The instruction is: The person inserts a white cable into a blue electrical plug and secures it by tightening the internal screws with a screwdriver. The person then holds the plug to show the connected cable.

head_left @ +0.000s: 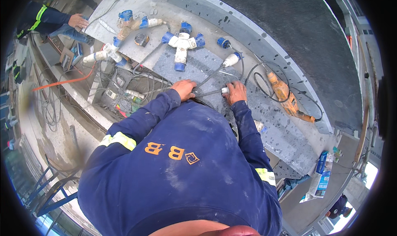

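Note:
My left hand (pixel 185 89) rests at the near edge of the grey stone slab (pixel 264 124), its fingers curled at a grey cable (pixel 210 94). That cable runs to a small white plug (pixel 225 90), which the fingers of my right hand (pixel 236 92) pinch; part of it is hidden by them. Beyond my hands lies a white connector with a blue end (pixel 231 59), its cable curving back toward my left hand. A white multi-way socket with blue caps (pixel 181 47) lies farther off. Next to it is a loose blue plug (pixel 223 42).
An orange power tool (pixel 285 96) with a looped black cord lies on the right. More blue-and-white connectors (pixel 111 54) and a round dark object (pixel 141 39) are at the left. Tangled cables fill the gap nearby. A co-worker's hand (pixel 78 21) touches the far left edge. A bag (pixel 321 176) lies lower right.

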`<state>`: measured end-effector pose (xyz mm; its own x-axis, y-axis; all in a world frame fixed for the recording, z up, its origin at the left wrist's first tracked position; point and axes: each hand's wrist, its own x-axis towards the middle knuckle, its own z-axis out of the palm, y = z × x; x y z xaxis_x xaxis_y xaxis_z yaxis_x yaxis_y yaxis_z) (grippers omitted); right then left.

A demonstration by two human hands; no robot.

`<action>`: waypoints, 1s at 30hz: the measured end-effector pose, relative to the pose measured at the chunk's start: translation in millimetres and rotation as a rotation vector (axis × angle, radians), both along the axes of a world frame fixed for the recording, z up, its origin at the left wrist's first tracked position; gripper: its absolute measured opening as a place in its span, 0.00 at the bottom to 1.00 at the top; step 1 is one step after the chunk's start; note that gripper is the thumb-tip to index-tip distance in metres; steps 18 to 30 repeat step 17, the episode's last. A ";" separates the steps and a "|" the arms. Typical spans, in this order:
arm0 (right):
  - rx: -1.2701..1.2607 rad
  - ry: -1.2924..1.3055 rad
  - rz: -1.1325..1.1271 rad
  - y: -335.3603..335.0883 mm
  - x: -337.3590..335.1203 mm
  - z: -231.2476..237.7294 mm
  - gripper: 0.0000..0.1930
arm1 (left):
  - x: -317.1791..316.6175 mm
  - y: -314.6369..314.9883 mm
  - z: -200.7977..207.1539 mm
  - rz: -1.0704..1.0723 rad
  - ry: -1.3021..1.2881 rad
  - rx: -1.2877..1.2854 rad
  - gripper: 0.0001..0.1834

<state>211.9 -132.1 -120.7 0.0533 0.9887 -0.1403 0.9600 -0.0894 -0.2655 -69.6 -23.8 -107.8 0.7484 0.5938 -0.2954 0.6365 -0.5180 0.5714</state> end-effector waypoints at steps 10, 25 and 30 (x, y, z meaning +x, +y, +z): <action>0.182 0.030 -0.278 25.0 25.4 -11.9 0.36 | 1.0 -19.8 -27.9 0.256 -0.160 0.037 0.12; 0.322 0.176 -0.325 13.5 -3.9 -28.8 0.40 | -10.1 -31.2 -35.2 0.324 -0.160 0.028 0.13; 0.322 0.176 -0.325 13.5 -3.9 -28.8 0.40 | -10.1 -31.2 -35.2 0.324 -0.160 0.028 0.13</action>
